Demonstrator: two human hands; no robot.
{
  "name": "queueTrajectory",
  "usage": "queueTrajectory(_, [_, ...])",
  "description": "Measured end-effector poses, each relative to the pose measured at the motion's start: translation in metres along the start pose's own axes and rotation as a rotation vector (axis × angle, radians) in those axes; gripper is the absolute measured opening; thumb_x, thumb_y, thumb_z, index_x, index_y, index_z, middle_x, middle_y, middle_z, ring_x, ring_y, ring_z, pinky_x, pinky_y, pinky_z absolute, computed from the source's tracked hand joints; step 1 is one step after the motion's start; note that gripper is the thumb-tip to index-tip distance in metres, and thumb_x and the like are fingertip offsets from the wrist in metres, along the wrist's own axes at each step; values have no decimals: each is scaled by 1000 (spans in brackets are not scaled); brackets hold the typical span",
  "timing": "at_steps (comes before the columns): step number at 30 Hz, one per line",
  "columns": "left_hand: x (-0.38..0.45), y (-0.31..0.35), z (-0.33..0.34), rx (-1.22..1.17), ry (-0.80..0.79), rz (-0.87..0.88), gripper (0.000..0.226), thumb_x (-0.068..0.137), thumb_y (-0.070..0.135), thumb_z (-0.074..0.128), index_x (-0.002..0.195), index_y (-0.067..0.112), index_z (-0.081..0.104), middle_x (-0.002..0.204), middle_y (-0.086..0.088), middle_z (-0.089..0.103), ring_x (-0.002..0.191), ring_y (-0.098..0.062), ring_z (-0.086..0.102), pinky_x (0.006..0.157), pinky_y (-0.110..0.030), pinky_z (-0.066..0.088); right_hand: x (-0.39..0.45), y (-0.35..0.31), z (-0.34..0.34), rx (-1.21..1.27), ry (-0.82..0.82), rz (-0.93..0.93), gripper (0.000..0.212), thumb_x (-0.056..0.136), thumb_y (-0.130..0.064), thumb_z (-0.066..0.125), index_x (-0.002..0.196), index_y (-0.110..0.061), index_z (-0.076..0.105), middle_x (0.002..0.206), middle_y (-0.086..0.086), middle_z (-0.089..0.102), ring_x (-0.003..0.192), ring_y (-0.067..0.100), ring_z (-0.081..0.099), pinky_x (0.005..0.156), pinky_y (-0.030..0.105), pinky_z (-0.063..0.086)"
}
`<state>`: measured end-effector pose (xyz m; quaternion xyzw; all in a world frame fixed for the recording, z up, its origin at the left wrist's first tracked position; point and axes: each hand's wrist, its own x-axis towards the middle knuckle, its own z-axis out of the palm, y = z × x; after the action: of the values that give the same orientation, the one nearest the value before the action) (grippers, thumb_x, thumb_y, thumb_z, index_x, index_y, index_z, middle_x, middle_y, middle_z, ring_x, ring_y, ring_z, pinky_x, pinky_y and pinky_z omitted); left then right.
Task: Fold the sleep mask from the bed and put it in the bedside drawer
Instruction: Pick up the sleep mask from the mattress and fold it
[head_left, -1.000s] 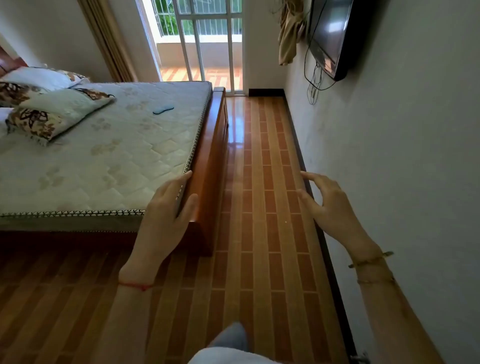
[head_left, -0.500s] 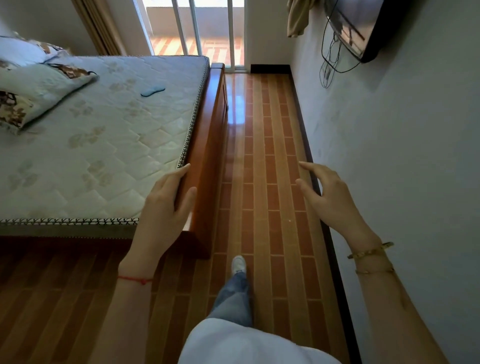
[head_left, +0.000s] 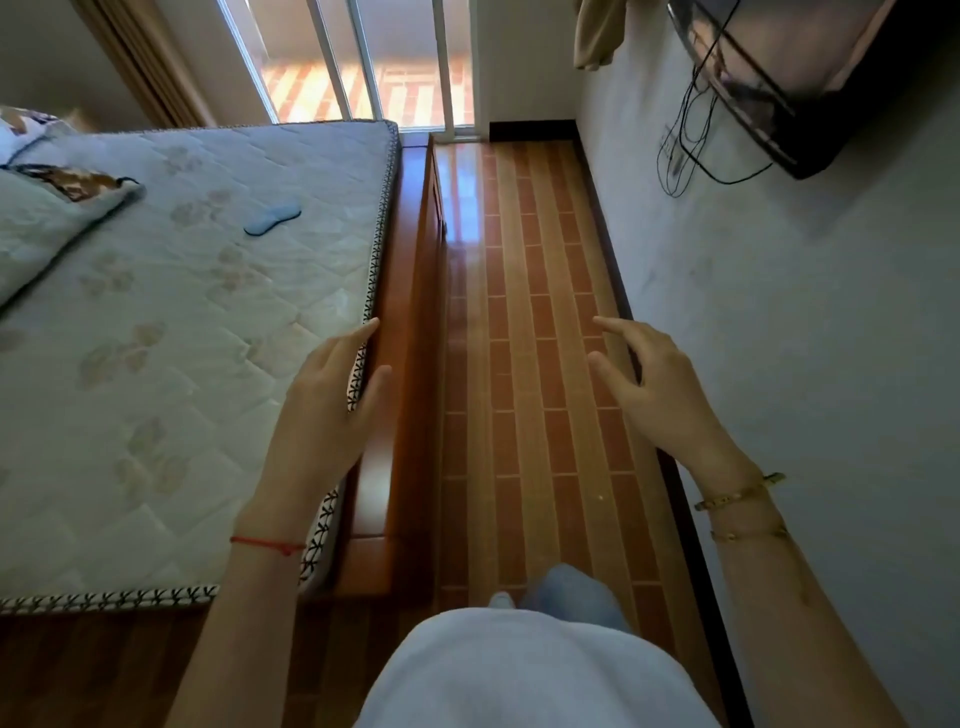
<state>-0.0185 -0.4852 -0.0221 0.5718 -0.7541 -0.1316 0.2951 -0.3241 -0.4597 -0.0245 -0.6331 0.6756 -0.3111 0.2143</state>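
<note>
Already closer: we had walked on along the bed, so the mask sat larger and nearer in our view than half a second before.
Sleep mask: the blue sleep mask (head_left: 272, 219) lay flat and unfolded on the mattress (head_left: 171, 364), at about eleven o'clock from our hands, well apart from them.
Pillow: a patterned pillow (head_left: 47, 218) lay at nine o'clock from the mask, not touching it.
Left hand: our left hand (head_left: 324, 410) was empty, fingers spread, over the mattress edge and wooden bed frame (head_left: 415, 312).
Right hand: our right hand (head_left: 654, 384) was empty too, fingers loose, at three o'clock over the tiled floor (head_left: 519, 364).
Change: the bed foot had dropped toward six o'clock.
Meaning: we judged the reach was near, nothing grasped yet.
Drawer: none showed.
</note>
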Motion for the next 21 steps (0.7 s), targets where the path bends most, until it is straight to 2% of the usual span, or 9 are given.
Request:
queueTrajectory(3, [46, -12, 14, -3, -26, 12, 45, 94, 22, 56, 138, 15, 48, 131, -5, 59, 124, -18, 51, 102, -3, 24, 46, 11, 7, 6, 13, 18, 44, 94, -38, 51, 135, -26, 45, 140, -2, 50, 130, 13, 43, 103, 29, 36])
queueTrajectory(8, [125, -32, 47, -18, -41, -4, 46, 95, 24, 54, 139, 14, 47, 132, -5, 58, 125, -19, 52, 106, -20, 34, 133, 36, 23, 9, -2, 35, 43, 94, -39, 50, 135, -28, 45, 141, -3, 49, 130, 12, 43, 101, 27, 36])
queueTrajectory(11, [179, -42, 70, -19, -39, -25, 47, 95, 26, 54, 140, 15, 46, 133, -4, 58, 126, -17, 51, 106, -21, 34, 196, 51, 27, 15, -25, 14, 43, 94, -38, 50, 135, -27, 46, 140, -3, 50, 130, 11, 43, 101, 25, 34])
queueTrajectory(15, [269, -50, 97, -22, -15, -63, 48, 94, 25, 54, 140, 15, 46, 135, -4, 57, 126, -17, 51, 105, -20, 34, 298, 62, 22, 4, -48, -6, 45, 94, -36, 52, 136, -24, 46, 141, -2, 49, 132, 13, 41, 107, 33, 37])
queueTrajectory(21, [406, -56, 123, -15, 42, -94, 47, 95, 26, 54, 140, 17, 46, 135, -4, 56, 126, -17, 51, 104, -18, 33, 454, 65, 9, -3, -64, -85, 45, 93, -36, 52, 136, -24, 45, 142, -1, 49, 133, 15, 42, 108, 34, 37])
